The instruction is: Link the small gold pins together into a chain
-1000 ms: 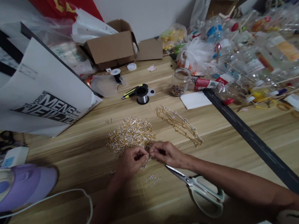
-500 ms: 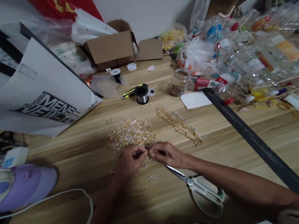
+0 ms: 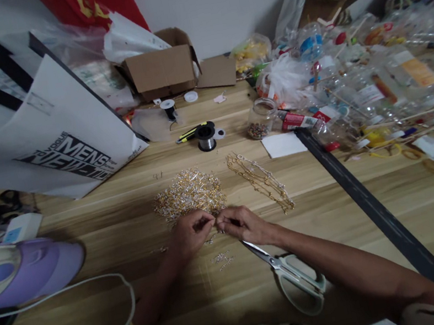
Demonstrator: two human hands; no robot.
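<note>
My left hand and my right hand meet fingertip to fingertip at the near edge of a heap of gold and silver beaded pieces. Both are closed in a pinch; whatever lies between the fingers is too small to name. Just below them on the table is a small group of silver chain bits. White-handled scissors lie under my right wrist, blades pointing toward my fingers. To the right of the heap, gold and silver chains are laid out lengthwise.
Behind the heap are a wire spool, a yellow-black cutter and a jar of beads. Plastic bottles crowd the right. A white bag and a purple appliance with a white cord stand left.
Almost nothing differs. The fingertips of my left hand have shifted very slightly toward my right hand; the pieces on the table lie as before.
</note>
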